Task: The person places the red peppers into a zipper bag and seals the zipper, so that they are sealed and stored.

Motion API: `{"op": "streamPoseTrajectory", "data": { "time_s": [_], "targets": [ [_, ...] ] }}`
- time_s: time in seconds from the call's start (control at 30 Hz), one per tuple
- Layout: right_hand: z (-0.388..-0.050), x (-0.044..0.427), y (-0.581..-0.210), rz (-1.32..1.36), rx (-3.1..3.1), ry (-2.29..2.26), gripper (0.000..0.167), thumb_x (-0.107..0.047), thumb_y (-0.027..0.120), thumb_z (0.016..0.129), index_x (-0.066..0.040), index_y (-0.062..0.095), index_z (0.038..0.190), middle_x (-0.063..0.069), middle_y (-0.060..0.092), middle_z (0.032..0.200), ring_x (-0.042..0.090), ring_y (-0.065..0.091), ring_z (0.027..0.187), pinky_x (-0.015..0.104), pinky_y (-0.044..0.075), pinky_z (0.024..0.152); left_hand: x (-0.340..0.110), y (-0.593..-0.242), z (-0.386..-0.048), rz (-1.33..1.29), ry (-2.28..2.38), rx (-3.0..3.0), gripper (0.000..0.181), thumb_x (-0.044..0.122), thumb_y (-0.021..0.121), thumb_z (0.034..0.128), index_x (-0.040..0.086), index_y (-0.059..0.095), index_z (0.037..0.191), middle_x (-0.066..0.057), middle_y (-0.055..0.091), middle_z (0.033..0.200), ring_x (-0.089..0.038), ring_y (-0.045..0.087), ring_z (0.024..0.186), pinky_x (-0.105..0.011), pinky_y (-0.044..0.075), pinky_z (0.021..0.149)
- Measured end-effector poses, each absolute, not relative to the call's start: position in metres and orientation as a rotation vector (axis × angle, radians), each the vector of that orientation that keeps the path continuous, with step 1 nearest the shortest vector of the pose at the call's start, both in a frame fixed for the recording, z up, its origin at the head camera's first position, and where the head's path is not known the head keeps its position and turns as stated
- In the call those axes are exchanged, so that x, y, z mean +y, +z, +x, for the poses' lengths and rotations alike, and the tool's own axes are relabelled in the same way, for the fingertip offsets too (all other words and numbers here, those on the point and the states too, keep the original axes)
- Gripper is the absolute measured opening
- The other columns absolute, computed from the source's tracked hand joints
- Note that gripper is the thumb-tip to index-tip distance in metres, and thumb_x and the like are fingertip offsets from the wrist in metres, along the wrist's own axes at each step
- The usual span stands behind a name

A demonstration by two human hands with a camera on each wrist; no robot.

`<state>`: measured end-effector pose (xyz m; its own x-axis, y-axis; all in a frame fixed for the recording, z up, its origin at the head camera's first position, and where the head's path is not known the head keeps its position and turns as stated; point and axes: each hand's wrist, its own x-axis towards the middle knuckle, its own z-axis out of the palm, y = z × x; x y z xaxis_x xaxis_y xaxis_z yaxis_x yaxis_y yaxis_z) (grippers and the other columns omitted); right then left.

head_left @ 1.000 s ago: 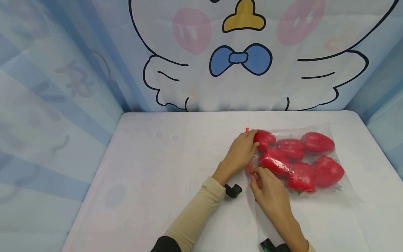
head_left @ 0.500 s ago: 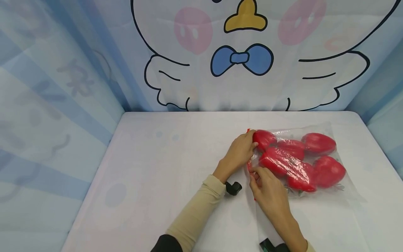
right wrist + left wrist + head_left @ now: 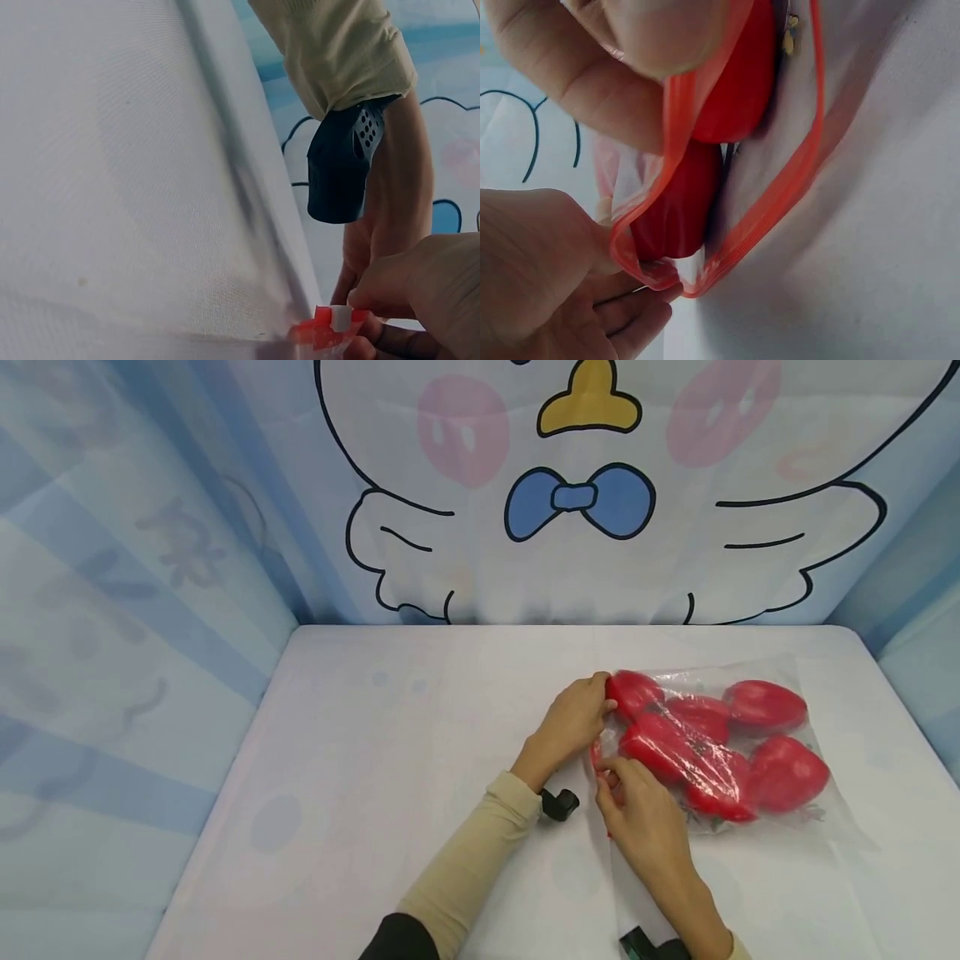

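A clear plastic zip bag [image 3: 821, 831] with a red zip strip [image 3: 761, 217] lies at the table's right side. Inside are several shiny red vegetables [image 3: 787, 774], perhaps peppers or tomatoes. My left hand [image 3: 572, 714] holds the far end of the bag's mouth, its fingers partly behind the plastic. Nearer me, the right hand [image 3: 645, 818] pinches the red edge between thumb and fingers. The left wrist view shows the mouth gaping between both hands, red vegetables within. In the right wrist view, a red end piece with a white part [image 3: 341, 319] sits by the right fingers.
The bag rests on a white table [image 3: 420, 760]. Behind it hangs a backdrop [image 3: 465, 552] with a cartoon bird, and a blue patterned curtain [image 3: 112, 693] runs along the left. A dark wrist camera [image 3: 561, 805] juts out beside the left wrist.
Both hands keep their grip. The red strip's far tip, seen above the left hand earlier, is now hidden. Glare on the plastic has changed, and the whole view has shifted slightly.
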<state>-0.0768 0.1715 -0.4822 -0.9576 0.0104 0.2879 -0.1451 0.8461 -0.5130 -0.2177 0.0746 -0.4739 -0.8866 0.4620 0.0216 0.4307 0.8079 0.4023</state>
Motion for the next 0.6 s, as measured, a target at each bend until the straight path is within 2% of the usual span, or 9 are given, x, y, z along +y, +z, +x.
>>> {"op": "streamPoseTrajectory", "data": {
  "time_s": [0.2, 0.37, 0.6],
  "targets": [
    [-0.075, 0.176, -0.481, 0.109, -2.779, 0.799, 0.02, -0.005, 0.076, 0.088, -0.006, 0.073, 0.108, 0.005, 0.068, 0.084, 0.011, 0.056, 0.062, 0.023, 0.045, 0.052, 0.077, -0.47, -0.215, 0.71, 0.321, 3.01, 0.04, 0.038, 0.057, 0.1063, 0.012, 0.059, 0.137, 0.001, 0.075, 0.123, -0.017, 0.059, 0.12, -0.028, 0.053, 0.098],
    [-0.075, 0.182, -0.479, 0.087, -2.805, 0.797, 0.02, -0.005, 0.076, 0.088, -0.007, 0.074, 0.108, 0.005, 0.068, 0.084, 0.013, 0.056, 0.065, 0.023, 0.046, 0.055, 0.077, -0.469, -0.21, 0.677, 0.147, 3.063, 0.042, 0.047, 0.05, 0.1073, 0.02, 0.058, 0.139, 0.008, 0.074, 0.124, -0.016, 0.053, 0.115, -0.032, 0.046, 0.091],
    [-0.074, 0.185, -0.481, 0.084, -2.82, 0.803, 0.019, -0.007, 0.075, 0.088, -0.008, 0.074, 0.107, 0.004, 0.068, 0.085, 0.015, 0.058, 0.07, 0.027, 0.05, 0.06, 0.069, -0.473, -0.207, 0.696, -0.02, 3.146, 0.043, 0.052, 0.046, 0.1073, 0.026, 0.064, 0.136, 0.007, 0.079, 0.089, -0.013, 0.061, 0.107, -0.029, 0.046, 0.082]
  ]
}}
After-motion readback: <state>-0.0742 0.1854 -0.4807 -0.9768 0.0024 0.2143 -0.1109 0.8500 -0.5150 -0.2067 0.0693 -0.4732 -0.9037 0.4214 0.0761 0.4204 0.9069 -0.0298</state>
